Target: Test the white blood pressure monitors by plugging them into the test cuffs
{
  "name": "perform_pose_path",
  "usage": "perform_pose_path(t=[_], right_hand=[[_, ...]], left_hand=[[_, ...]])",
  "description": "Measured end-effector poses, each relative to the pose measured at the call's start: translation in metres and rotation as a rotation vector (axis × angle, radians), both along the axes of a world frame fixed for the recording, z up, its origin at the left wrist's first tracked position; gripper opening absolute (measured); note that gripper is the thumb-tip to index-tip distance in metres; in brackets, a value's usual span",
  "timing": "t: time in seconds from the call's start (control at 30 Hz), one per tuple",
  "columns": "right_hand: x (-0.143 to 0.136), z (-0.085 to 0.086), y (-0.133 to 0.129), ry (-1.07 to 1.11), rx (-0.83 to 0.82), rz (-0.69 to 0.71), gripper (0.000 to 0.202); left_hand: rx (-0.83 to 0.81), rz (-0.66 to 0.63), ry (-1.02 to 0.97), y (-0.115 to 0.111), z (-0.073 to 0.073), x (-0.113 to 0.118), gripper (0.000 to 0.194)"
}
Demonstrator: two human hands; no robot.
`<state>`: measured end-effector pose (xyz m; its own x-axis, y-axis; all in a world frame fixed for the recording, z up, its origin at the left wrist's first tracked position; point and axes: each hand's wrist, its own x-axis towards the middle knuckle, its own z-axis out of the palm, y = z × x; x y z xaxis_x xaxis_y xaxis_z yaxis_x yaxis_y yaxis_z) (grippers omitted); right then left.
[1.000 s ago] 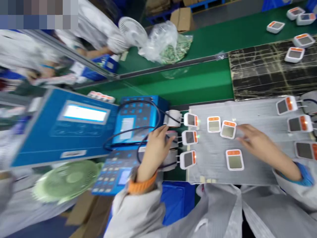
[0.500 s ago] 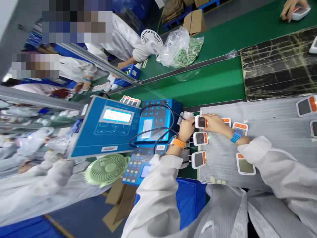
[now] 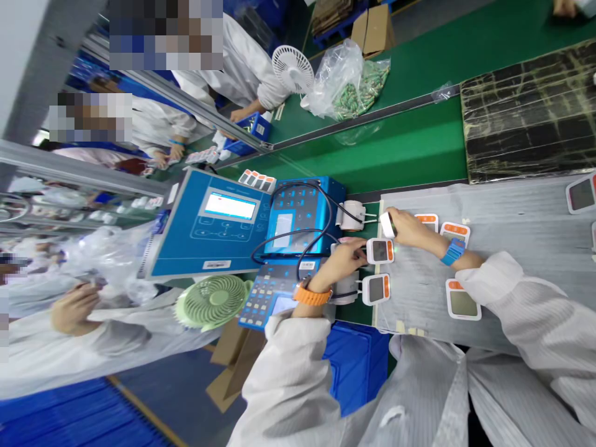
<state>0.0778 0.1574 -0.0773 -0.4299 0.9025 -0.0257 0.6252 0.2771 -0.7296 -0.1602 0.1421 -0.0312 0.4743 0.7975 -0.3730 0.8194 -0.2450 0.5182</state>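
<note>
My right hand [image 3: 408, 228] grips a small white monitor [image 3: 387, 225], turned on edge so that its screen does not show. Bent over the left end of another white monitor [image 3: 380, 251] with a grey screen and orange panel is my left hand [image 3: 342, 264]; its fingertips are closed there, and what they pinch is hidden. Below sits a third such monitor [image 3: 376, 289], joined on its left to a white cylinder [image 3: 347, 288]. Above my left hand, a white cylinder [image 3: 352, 215] with two prongs points toward the monitor in my right hand, apart from it.
Blue test boxes [image 3: 307, 192] with black cables stand to the left, near a blue panel with a lit display [image 3: 231, 207]. A green fan [image 3: 214, 301] is beside them. More monitors [image 3: 464, 301] lie on the grey mat [image 3: 521, 248]. Co-workers sit at left.
My right hand has pulled the top monitor away from the pronged cylinder and tipped it up. My left hand has moved down to the middle monitor.
</note>
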Motion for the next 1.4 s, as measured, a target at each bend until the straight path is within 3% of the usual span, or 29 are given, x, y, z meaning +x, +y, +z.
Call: perform_pose_path(t=[0.2,0.37,0.5,0.57,0.67,0.7,0.77,0.83,0.93,1.0,1.07,1.17,1.27,1.4], right_hand=[[0.004,0.003,-0.027,0.036,-0.032,0.048,0.030],[-0.015,-0.009,-0.048,0.110,-0.074,0.016,0.053],[-0.035,-0.009,-0.059,0.120,0.029,0.041,0.058],[-0.023,0.000,-0.052,0.106,0.090,0.045,0.056],[0.039,0.023,-0.016,-0.039,0.145,-0.120,0.062],[0.070,0.032,0.003,-0.156,0.115,-0.204,0.064],[0.139,0.047,0.044,-0.463,-0.104,-0.389,0.067],[0.204,0.058,0.080,-0.663,-0.312,-0.601,0.069],[0.269,0.063,0.114,-0.730,-0.170,-1.009,0.071],[0.281,0.061,0.121,-0.716,-0.017,-1.171,0.060],[0.270,0.061,0.117,-0.714,0.069,-1.191,0.055],[0.220,0.060,0.092,-0.717,0.224,-1.058,0.055],[0.155,0.054,0.051,-0.644,0.318,-0.821,0.052],[0.093,0.040,-0.008,-0.473,0.206,-0.366,0.036]], left_hand=[[0.156,0.056,0.018,-0.023,-0.017,0.011,0.024],[0.239,0.081,0.217,-0.020,-0.019,0.017,0.013],[0.280,0.128,0.367,-0.020,-0.020,0.023,0.017],[0.290,0.138,0.377,-0.020,-0.020,0.024,0.017],[0.248,0.071,0.266,-0.021,-0.016,0.020,0.016],[0.231,0.045,0.216,-0.021,-0.014,0.019,0.028],[0.236,0.013,0.164,-0.020,-0.006,0.017,0.060],[0.290,-0.001,0.185,-0.018,0.003,0.017,0.072],[0.405,-0.023,0.232,-0.010,0.018,0.025,0.061],[0.479,-0.018,0.252,0.000,0.025,0.031,0.052],[0.551,-0.010,0.265,0.012,0.027,0.037,0.043],[0.633,-0.013,0.269,0.034,0.021,0.043,0.034],[0.631,-0.074,0.270,0.055,0.007,0.044,0.033],[0.475,-0.185,0.261,0.072,-0.011,0.041,0.035]])
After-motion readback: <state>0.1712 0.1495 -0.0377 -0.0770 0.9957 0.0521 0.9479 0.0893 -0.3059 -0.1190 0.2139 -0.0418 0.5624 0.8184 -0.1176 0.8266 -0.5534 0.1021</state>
